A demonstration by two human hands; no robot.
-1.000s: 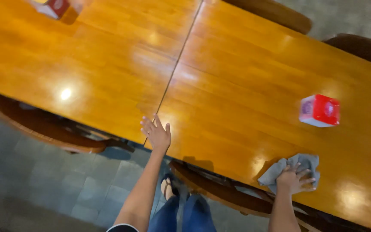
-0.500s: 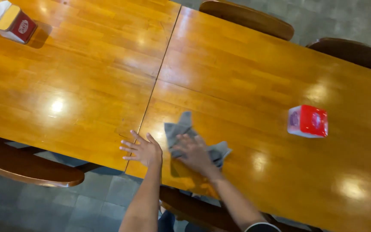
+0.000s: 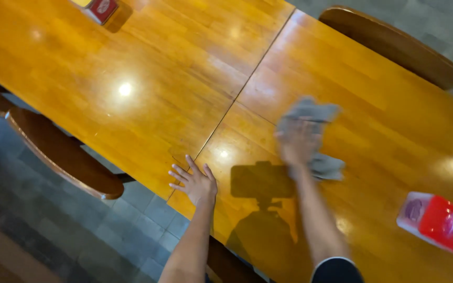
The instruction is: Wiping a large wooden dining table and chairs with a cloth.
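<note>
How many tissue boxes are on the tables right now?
2. One red tissue box sits at the lower right on the right-hand table. A second tissue box is at the top edge on the left-hand table, partly cut off. Others may lie outside the frame.

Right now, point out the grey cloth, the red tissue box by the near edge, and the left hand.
grey cloth (image 3: 310, 112): head view, on its upper bunched part above the hand.
red tissue box (image 3: 444, 222): head view, on its red face.
left hand (image 3: 197, 183): head view, on the back of the hand.
</note>
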